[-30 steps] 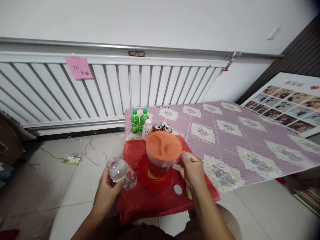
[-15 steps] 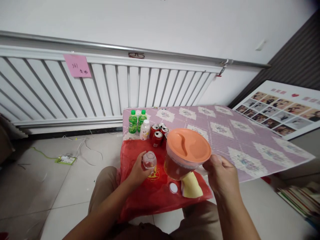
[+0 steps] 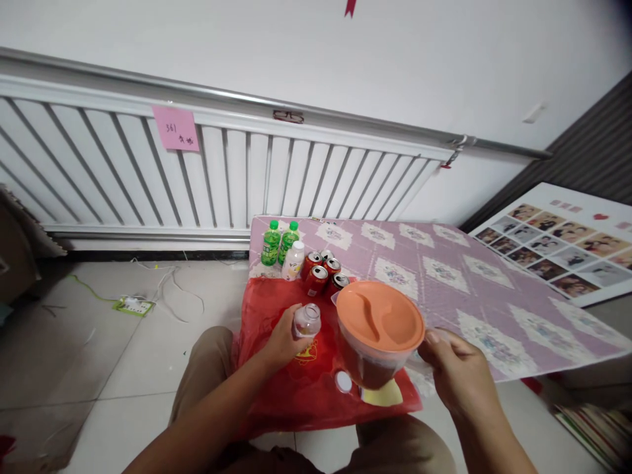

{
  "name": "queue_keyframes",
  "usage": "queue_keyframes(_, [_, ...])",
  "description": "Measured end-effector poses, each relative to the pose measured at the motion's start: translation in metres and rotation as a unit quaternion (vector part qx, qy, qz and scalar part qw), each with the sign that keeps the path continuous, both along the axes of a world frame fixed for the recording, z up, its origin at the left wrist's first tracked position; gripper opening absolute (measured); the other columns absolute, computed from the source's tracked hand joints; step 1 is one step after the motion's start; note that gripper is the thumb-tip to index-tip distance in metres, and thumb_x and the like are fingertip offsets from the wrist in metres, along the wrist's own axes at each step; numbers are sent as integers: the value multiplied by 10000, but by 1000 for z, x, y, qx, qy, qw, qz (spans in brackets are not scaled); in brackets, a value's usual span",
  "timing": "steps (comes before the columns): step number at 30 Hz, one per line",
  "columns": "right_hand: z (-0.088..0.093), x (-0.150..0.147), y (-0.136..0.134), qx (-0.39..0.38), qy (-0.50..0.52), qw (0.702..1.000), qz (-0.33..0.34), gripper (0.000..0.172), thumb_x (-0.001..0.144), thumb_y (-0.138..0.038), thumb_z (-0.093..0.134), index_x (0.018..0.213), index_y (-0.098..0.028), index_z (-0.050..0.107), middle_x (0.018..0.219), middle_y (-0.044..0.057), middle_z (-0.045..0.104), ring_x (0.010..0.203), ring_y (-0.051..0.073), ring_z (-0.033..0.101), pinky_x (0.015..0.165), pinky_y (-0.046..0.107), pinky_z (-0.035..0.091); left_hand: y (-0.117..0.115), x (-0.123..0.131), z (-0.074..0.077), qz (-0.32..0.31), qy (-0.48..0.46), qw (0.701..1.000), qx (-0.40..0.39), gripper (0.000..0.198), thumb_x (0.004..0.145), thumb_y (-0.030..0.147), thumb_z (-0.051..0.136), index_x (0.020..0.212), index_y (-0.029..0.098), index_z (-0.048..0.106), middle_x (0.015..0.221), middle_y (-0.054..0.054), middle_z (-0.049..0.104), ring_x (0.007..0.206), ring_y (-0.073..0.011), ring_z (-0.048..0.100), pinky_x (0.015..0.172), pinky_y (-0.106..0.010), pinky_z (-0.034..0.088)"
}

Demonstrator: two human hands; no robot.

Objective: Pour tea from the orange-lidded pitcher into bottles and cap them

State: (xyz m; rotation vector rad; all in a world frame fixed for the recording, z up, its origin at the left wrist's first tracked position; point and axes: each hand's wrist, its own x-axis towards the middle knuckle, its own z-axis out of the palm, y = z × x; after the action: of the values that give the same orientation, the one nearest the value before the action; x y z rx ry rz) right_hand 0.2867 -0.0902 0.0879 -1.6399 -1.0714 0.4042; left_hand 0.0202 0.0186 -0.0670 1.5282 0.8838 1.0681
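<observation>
My left hand (image 3: 285,339) is closed around a small clear bottle (image 3: 308,320), upright with its mouth uncapped. Gripped by the handle in my right hand (image 3: 457,365) is a clear plastic pitcher (image 3: 372,368) with an orange lid (image 3: 380,316). Brownish-red liquid shows inside it, and it is held above the red cloth (image 3: 276,395), to the right of the bottle. Below the pitcher lie a white cap (image 3: 343,382) and a yellow cloth (image 3: 384,395). The handle is mostly hidden by my fingers.
At the back of the table stand two green bottles (image 3: 280,245), a white bottle (image 3: 293,261) and several opened red cans (image 3: 318,280). A patterned purple tablecloth (image 3: 419,263) covers the surface. Behind is a white radiator (image 3: 296,171); a power strip (image 3: 132,306) lies on the floor at left.
The pitcher and my right hand appear lower and farther right in view, with the pitcher a little farther from the bottle. The camera view has shifted slightly too. Both grips are kept.
</observation>
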Motion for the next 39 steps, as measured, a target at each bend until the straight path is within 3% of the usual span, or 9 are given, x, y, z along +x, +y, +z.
queue_keyframes(6, [5,2,5,-53,20,998,16,407,689,-553,751,556,-203,591,523,-26,471,509,131,406,475,269,353,1,1,-1,1,0,1000,-7,792,644,124,803,1364,170,476,1360,-131,568,1267,-300,547,1134,-450,378])
queue_keyframes(14, [10,-3,15,-71,-28,997,19,373,670,-531,735,546,-203,608,524,-25,477,519,129,405,496,262,367,0,-1,1,-5,14,1000,0,781,659,114,788,1364,175,457,1379,-142,550,1283,-309,531,1140,-466,374])
queue_keyframes(24, [24,-12,26,-89,-81,992,38,395,675,-519,697,500,-216,516,502,-34,401,503,121,343,457,259,298,3,1,-7,-5,-4,1000,-1,808,646,117,806,1374,192,463,1382,-139,548,1289,-321,526,1144,-485,367])
queue_keyframes(39, [31,-13,32,-124,-106,986,46,419,661,-547,705,508,-221,491,519,-38,399,520,129,377,487,263,337,3,-3,-14,-5,7,1000,22,830,631,77,785,1385,218,467,1379,-127,550,1304,-330,507,1145,-504,363])
